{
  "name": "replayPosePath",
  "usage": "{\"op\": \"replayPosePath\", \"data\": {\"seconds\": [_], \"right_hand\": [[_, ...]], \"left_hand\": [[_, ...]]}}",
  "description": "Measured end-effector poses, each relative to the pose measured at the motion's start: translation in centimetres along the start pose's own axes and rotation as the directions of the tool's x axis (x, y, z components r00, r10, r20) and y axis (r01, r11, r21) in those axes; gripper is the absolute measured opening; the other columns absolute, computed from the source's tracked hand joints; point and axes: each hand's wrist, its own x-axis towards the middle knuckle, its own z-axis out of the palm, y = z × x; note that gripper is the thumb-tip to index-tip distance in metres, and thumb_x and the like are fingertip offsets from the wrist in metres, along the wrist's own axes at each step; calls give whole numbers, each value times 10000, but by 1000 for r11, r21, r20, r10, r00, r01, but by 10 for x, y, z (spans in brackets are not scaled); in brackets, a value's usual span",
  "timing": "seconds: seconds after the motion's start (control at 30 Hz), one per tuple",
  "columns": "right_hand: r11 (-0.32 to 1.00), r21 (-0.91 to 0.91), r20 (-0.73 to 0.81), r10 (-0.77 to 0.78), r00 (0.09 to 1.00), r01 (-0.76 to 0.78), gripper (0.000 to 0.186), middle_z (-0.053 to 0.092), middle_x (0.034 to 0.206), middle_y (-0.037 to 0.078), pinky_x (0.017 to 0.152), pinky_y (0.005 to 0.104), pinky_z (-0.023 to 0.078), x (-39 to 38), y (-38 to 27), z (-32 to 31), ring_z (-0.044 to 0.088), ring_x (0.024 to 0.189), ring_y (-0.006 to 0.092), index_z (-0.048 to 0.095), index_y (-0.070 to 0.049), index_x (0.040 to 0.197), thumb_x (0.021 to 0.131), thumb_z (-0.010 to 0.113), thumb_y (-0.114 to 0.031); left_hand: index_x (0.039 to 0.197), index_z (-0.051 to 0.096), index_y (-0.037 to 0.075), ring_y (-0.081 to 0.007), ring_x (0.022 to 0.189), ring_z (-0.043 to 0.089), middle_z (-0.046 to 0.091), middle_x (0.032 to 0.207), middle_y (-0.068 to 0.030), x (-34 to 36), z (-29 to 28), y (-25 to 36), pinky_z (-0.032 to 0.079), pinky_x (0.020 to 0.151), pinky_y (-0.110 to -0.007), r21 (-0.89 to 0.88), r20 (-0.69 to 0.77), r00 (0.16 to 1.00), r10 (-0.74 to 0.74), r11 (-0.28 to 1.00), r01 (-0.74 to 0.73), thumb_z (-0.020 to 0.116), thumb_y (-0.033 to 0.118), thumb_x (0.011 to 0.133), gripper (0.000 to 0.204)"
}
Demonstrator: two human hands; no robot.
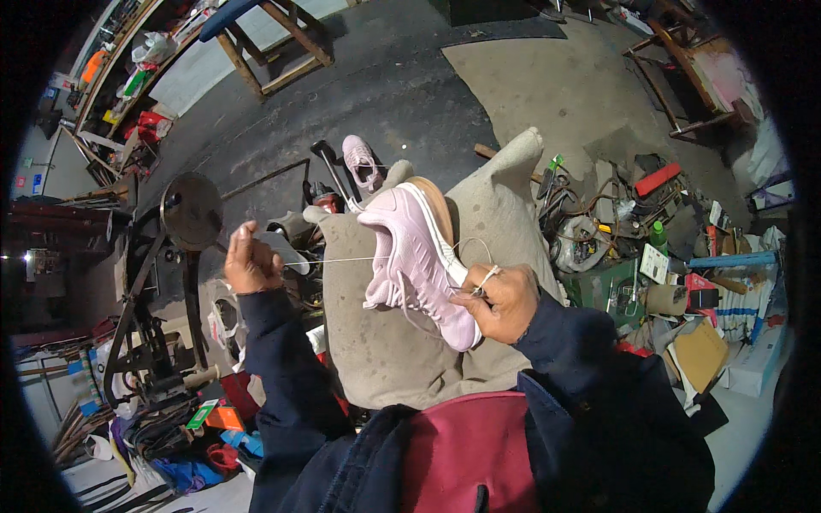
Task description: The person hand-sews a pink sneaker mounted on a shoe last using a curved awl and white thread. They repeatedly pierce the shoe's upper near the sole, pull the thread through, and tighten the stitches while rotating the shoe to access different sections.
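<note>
A pink sneaker (410,231) with a white and tan sole lies on its side across my lap, on a beige cloth (368,342). A white thread (333,260) runs taut from the shoe's opening to my left hand (253,263), whose fingers are closed on it, held out to the left of the shoe. My right hand (505,301) is closed at the sole's edge near the toe. Thread is wound about its fingers and loops back to the sole; whether a tool is inside this fist is hidden. The pink laces (415,299) hang loose.
A second pink sneaker (363,162) rests on the floor beyond my knees. A dark iron machine with a round wheel (191,212) stands at left. Tools and parts are heaped at right beside a red object (657,179). A wooden-legged stool (265,43) is farther off.
</note>
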Motion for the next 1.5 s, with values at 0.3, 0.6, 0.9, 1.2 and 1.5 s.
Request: {"op": "replayPosePath", "data": {"seconds": [0.3,0.6,0.9,1.2,1.5], "right_hand": [[1000,14,-14,-26,1000,26,195,660,746,123,536,389,481,-3,2,-5,665,611,316,617,-47,820,857,791,-127],[997,74,1,18,1000,-18,172,676,766,133,545,364,488,0,-3,-11,674,608,256,641,-35,863,870,784,-131],[800,481,-210,502,839,-359,137,720,859,11,704,265,502,-41,97,-71,623,758,98,683,-34,985,976,676,-170],[916,-50,-213,379,900,-398,355,692,1183,235,953,441,527,-67,86,-70,662,1096,415,649,-36,1308,962,584,-82],[955,228,98,173,980,-191,382,712,1042,190,755,364,540,-28,0,-41,687,783,280,643,-28,1355,981,567,-35]], "left_hand": [[1058,650,42,-121,467,457,485,652,4,0,-33,1,482,487,-320,119,159,976,-152,984,134,602,316,1045,279],[1132,581,44,-202,1042,683,684,1139,-108,-55,17,47,564,834,-339,445,232,963,137,865,-230,651,158,998,190],[1180,543,33,-111,1056,598,627,1155,-60,-93,117,40,474,915,-250,330,668,623,-408,912,243,680,103,982,250],[1218,674,-53,-152,946,696,751,1043,-91,-90,142,36,554,872,-327,643,686,464,-560,765,-28,805,139,907,388],[1154,716,-38,-161,918,712,764,1031,-83,-84,145,28,564,858,-323,707,644,382,-663,706,33,770,67,900,280]]}}
